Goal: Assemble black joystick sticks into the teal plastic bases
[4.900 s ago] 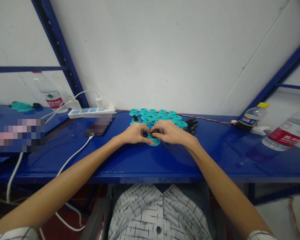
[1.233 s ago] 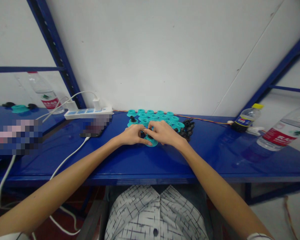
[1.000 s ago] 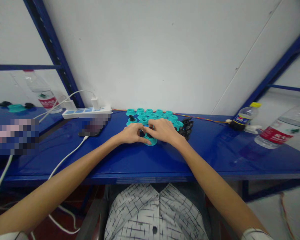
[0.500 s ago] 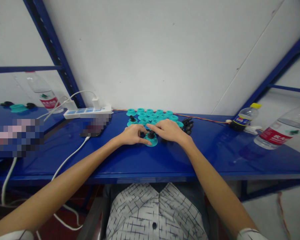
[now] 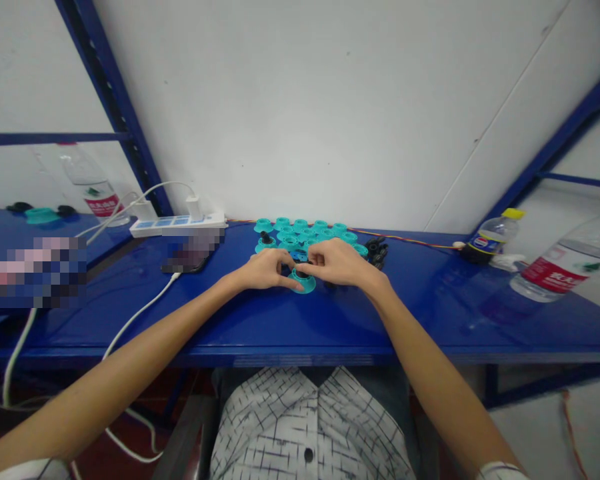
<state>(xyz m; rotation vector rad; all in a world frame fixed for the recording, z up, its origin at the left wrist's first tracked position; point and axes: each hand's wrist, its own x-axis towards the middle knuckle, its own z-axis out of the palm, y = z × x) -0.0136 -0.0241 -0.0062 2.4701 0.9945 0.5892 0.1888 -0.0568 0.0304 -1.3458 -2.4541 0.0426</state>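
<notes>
Teal flanged disc (image 5: 303, 284) sits flat on the blue metal shelf (image 5: 220, 327) directly under your grip, between your two hands, with its near rim showing in front of your fingers. It looks round, so it gives you no long axis along the shelf; the one long line is the short black stem (image 5: 303, 272) rising from its centre, which looks roughly upright, though your fingers hide most of it. Your left hand (image 5: 266, 270) comes in from the left, curled, with its index fingertip (image 5: 296, 285) lying along the disc's near rim. Your right hand (image 5: 338, 262) comes in from the right with its fingers bunched downward, closing on the stem from that side, so your hands are pressed in together rather than spread. Neither hand is clearly nearer, as the disc lies about midway between them. You cannot tell from this view whether the stem is firmly pinched. Just beyond your grip lies a small blue piece (image 5: 298, 255), then the packed group of teal bases (image 5: 300, 235), while a pile of black parts (image 5: 377, 252) sits past your right hand.
</notes>
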